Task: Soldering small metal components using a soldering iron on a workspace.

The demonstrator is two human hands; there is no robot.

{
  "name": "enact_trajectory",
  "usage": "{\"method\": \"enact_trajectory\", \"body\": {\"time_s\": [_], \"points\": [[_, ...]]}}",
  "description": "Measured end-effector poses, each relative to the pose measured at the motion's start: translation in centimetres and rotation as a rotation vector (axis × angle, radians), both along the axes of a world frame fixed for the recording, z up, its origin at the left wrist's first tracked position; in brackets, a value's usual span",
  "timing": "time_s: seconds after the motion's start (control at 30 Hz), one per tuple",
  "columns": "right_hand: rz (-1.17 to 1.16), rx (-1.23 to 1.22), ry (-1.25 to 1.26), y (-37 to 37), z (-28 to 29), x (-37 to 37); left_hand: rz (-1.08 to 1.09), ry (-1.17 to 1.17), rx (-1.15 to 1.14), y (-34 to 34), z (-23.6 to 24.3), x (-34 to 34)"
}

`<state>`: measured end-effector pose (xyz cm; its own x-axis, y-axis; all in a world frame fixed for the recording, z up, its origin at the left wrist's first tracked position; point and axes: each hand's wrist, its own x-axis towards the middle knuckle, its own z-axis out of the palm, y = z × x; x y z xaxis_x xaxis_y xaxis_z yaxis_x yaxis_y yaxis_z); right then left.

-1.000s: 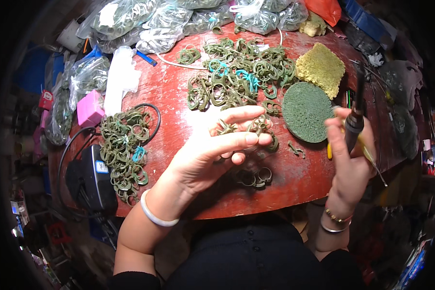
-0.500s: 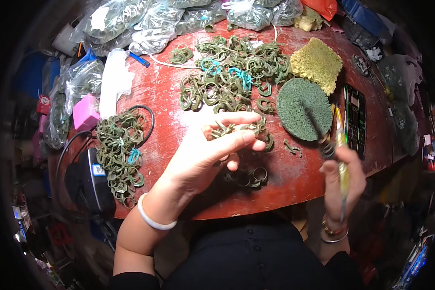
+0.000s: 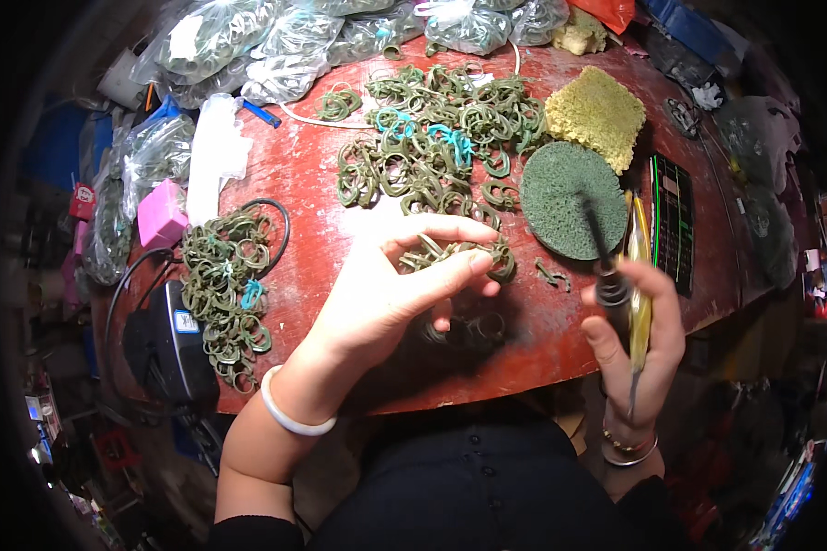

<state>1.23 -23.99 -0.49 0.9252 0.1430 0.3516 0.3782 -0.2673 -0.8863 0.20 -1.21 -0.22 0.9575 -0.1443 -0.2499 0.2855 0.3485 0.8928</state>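
My left hand (image 3: 386, 285), wearing a pale bangle, is curled around a few dark green rings (image 3: 503, 261) above the table's near part. Between my right thumb and fingers is a tool like a soldering iron (image 3: 612, 286) with a thin black shaft, blurred by motion. My right hand (image 3: 657, 335) also holds a slim tool with a yellow handle (image 3: 640, 321), its metal point toward the wrist. The black shaft overlaps a round green sponge pad (image 3: 560, 207); whether it touches cannot be told. Beyond my left hand lies a heap of green rings (image 3: 413, 170) with some turquoise ones.
A second pile of rings (image 3: 220, 285) lies on the red table (image 3: 312, 230) at left, beside a black box (image 3: 170, 344) with cables and a pink block (image 3: 163, 214). Stuffed clear bags (image 3: 289, 46) line the back. A yellow sponge (image 3: 595, 115) and a dark calculator-like panel (image 3: 673, 225) are at right.
My right hand has moved slightly up and left and turned, bringing the dark tool more upright. My left hand keeps its hold on the rings, nearly still. The view has shifted slightly.
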Motion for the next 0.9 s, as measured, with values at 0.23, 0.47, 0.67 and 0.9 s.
{"method": "enact_trajectory", "body": {"time_s": [0.23, 0.47, 0.67, 0.9], "points": [[0.151, 0.277, 0.385, 2.3, 3.3, 1.0, 0.005, -0.018, 0.105, 0.0, 0.0, -0.1], [0.104, 0.177, 0.137, 3.6, 0.6, 1.0, 0.030, -0.044, 0.140, -0.1, 0.0, -0.3], [0.088, 0.177, -0.013, 4.6, 0.0, 0.8, 0.066, -0.081, 0.167, -0.4, -0.3, -0.3], [0.119, 0.202, 0.038, 4.5, 0.0, 0.9, -0.079, -0.031, 0.184, -0.4, -0.1, -0.5]]}}
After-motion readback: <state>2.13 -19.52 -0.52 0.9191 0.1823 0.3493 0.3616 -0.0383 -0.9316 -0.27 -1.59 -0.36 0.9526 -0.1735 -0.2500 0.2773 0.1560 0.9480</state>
